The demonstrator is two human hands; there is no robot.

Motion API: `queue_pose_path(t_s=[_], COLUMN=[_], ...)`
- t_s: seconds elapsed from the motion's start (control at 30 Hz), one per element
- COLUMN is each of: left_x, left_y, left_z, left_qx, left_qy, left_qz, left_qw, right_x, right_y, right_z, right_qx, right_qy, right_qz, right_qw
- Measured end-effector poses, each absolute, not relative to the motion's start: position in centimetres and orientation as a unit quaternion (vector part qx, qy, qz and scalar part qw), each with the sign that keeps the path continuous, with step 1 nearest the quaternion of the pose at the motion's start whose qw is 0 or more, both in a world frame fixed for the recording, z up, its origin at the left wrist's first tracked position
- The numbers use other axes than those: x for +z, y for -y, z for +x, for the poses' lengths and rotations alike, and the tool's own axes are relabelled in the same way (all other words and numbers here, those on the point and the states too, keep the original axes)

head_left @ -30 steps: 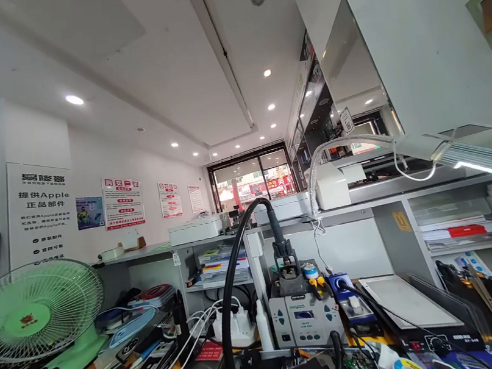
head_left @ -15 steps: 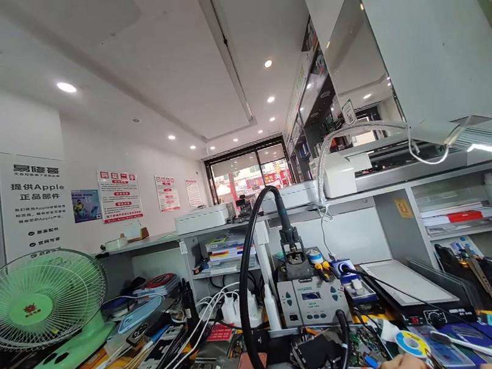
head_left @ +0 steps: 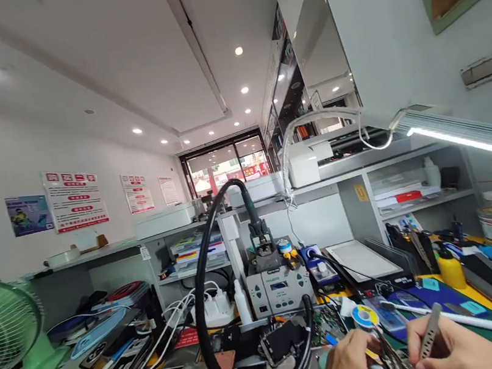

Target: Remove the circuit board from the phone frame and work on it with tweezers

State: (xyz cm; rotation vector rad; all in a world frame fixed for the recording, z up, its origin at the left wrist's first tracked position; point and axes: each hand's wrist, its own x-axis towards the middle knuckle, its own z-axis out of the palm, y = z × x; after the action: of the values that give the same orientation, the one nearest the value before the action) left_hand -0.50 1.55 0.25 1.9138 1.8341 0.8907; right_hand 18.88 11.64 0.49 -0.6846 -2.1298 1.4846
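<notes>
My left hand (head_left: 347, 363), at the bottom edge of the view, is closed on a thin, dark part with a metallic edge (head_left: 390, 355). Its lower end is cut off, and I cannot tell its exact kind. In my right hand (head_left: 459, 342), a pair of grey metal tweezers (head_left: 430, 329) with holes along the side is pinched between the fingers. The tweezers point down beside the dark part; their tips are hidden, so contact cannot be made out. Just behind the hands lies a roll of solder wire (head_left: 365, 316) with a yellow and blue label.
A hot air station (head_left: 280, 290) stands mid-bench, its black hose (head_left: 202, 314) looping down in front. Circuit boards (head_left: 326, 322) and opened phones (head_left: 288, 340) lie around it. Right are a white-handled brush (head_left: 464, 318), a heating plate (head_left: 364, 262) and a yellow bottle (head_left: 450, 268); left, a green fan (head_left: 4, 331).
My view has turned right and tilted down slightly. Both hands now show more fully, along with the tweezers and the dark part; before, mainly one hand's top showed at the bottom edge.
</notes>
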Motion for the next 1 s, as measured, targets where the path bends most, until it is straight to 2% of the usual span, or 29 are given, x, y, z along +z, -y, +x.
queue_pose_path(t_s=[0.43, 0.73, 0.87, 1.0], left_x=[-0.3, -1.3, -1.1, -1.1], left_y=[-1.8, -1.4, -1.4, -1.2], left_z=[-0.7, -1.5, -1.4, -1.3], left_qx=[0.311, 0.294, 0.290, 0.296], left_qy=[-0.574, -0.586, -0.576, -0.581], left_qz=[0.741, 0.751, 0.763, 0.756], left_qw=[0.156, 0.081, 0.049, 0.060], right_x=[-0.7, -0.3, -0.5, -0.8], right_y=[-13.1, -12.3, -12.2, -12.3], right_z=[21.0, 21.3, 21.3, 21.4], right_qx=[0.591, 0.620, 0.598, 0.569], right_qy=[0.719, 0.700, 0.721, 0.749], right_qz=[-0.249, -0.228, -0.219, -0.202], right_qw=[0.267, 0.271, 0.272, 0.272])
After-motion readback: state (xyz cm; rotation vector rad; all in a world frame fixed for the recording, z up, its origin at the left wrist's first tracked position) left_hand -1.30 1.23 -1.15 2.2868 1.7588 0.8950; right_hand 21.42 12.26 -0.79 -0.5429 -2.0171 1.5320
